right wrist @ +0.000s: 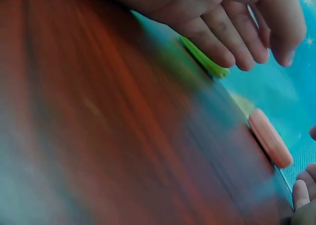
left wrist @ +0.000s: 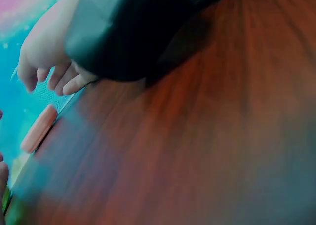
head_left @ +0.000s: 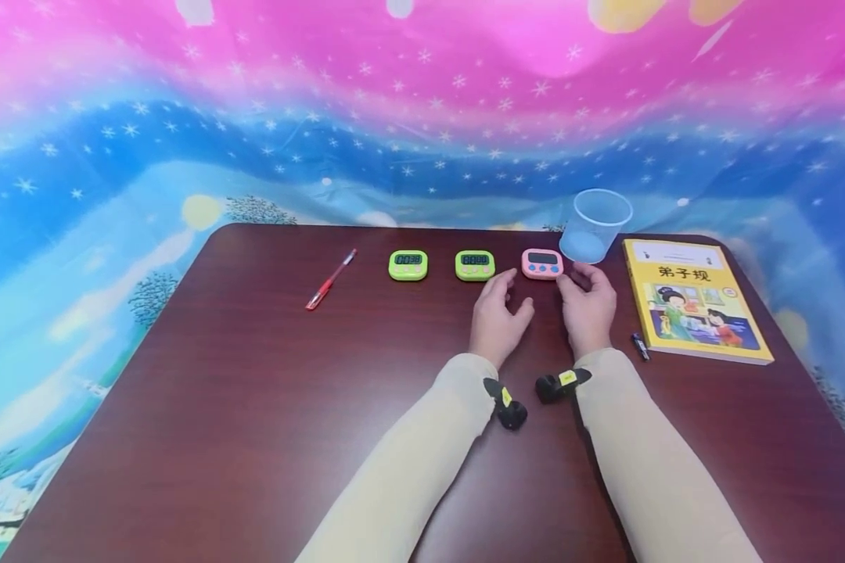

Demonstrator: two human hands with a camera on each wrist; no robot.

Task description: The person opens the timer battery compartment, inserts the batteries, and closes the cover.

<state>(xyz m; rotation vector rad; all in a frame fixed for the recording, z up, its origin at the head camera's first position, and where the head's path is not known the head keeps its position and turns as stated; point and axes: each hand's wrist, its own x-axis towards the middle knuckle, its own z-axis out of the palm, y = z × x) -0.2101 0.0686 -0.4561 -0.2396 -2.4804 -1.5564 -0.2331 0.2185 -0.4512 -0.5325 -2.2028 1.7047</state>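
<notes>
A pink digital timer (head_left: 542,264) with blue buttons lies flat on the table between my two hands. My left hand (head_left: 500,319) hovers left of it with thumb and fingers spread, near a green timer (head_left: 475,266); in the right wrist view this hand (right wrist: 222,27) holds nothing. To the right, my right hand (head_left: 587,306) has its thumb and index fingertips close to the pink timer's right edge. In the left wrist view a gap shows between the right hand (left wrist: 49,52) and the pink timer (left wrist: 39,129).
Another green timer (head_left: 408,265) and a red pen (head_left: 331,280) lie to the left. A clear plastic cup (head_left: 595,227) stands behind my right hand. A yellow book (head_left: 697,301) lies at the right, with a small dark object (head_left: 640,346) beside it. A printed cloth hangs behind the table (head_left: 253,407).
</notes>
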